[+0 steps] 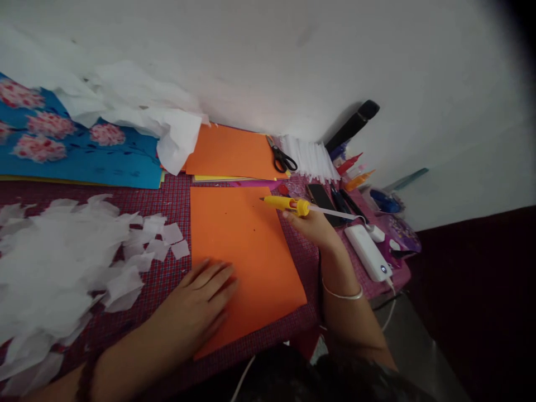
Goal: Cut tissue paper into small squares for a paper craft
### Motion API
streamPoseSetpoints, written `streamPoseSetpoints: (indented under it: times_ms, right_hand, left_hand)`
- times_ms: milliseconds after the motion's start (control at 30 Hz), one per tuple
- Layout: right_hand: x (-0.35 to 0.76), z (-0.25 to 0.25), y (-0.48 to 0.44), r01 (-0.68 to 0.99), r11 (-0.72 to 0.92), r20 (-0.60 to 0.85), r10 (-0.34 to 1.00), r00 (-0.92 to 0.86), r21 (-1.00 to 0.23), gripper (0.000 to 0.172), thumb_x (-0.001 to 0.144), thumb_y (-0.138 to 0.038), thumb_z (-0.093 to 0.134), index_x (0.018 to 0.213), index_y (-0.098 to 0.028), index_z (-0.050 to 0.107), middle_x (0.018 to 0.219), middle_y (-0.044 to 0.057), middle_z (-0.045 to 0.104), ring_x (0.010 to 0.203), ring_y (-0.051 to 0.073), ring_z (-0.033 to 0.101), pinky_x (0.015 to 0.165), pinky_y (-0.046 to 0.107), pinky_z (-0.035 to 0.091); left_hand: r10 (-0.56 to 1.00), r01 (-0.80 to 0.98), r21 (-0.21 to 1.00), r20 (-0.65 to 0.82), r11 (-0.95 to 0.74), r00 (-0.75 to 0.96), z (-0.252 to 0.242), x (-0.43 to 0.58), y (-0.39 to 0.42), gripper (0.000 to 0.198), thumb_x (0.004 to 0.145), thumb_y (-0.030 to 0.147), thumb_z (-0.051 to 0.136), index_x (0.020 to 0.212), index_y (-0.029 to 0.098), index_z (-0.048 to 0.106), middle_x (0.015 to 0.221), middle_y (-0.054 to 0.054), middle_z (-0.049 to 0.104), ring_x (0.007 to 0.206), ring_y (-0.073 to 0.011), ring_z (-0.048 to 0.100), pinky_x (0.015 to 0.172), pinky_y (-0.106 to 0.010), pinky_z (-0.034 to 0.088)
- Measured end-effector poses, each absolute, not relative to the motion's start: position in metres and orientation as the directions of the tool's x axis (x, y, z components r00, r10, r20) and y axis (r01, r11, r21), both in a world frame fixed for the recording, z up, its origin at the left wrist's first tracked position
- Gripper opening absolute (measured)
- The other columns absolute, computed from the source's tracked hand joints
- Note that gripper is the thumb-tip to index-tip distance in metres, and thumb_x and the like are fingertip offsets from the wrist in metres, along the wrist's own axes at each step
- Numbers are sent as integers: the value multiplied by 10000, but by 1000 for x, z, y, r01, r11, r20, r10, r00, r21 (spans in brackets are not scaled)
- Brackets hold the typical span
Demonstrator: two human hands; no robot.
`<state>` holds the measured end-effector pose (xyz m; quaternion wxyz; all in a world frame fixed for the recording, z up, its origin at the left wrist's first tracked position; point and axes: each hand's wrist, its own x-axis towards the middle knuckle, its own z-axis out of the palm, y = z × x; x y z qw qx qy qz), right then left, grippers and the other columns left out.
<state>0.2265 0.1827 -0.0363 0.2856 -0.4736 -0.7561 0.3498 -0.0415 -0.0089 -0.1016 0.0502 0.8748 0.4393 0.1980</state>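
Observation:
An orange sheet of paper [251,268] lies flat before me, with a few small dark dots on it. My left hand [205,298] rests on its lower left part, fingers stretched out and holding nothing. Closed around a yellow glue gun [288,204], my right hand [307,223] is over the sheet's right edge. The gun's dark nozzle points left above the upper part of the sheet. A long whitish glue stick [335,211] sticks out of the gun's back end.
White paper squares [62,257] are heaped at left. Behind lie a blue sheet with pink flowers [84,162], orange paper [234,151], scissors [281,156] and white glue sticks [307,156]. A phone [322,201] and white power bank [368,251] with a cable lie right.

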Motion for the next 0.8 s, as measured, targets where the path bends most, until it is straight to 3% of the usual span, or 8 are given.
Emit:
streamPoseSetpoints:
  times_ms: [333,600,800]
  right_hand:
    - [221,-43,181,506,338,150,914,-376,-793,327,790,-470,709,810,-234,483,759,-10,534,639,144,484,583,281,386]
    - [218,-43,182,644,281,82,944,-320,-712,256,778,-449,742,803,-207,660,762,35,656,688,185,573,609,295,438]
    - [218,-45,180,669,304,94,939,-332,-678,328,780,-513,715,783,-193,644,739,32,645,658,173,546,615,293,413]
  left_hand:
    - [744,734,196,358,-650,564,-99,-44,-8,362,1022,355,440,1289,226,648,1396,-57,639,1306,-231,539,1172,-417,315]
    - [759,742,219,360,-634,542,-103,-42,-10,354,1023,347,447,1284,234,658,1408,-53,629,1336,-224,511,1218,-414,232]
    - [757,737,219,348,-639,553,-99,-44,-8,371,1033,354,419,1282,232,666,1396,-57,637,1319,-214,524,1206,-391,255]
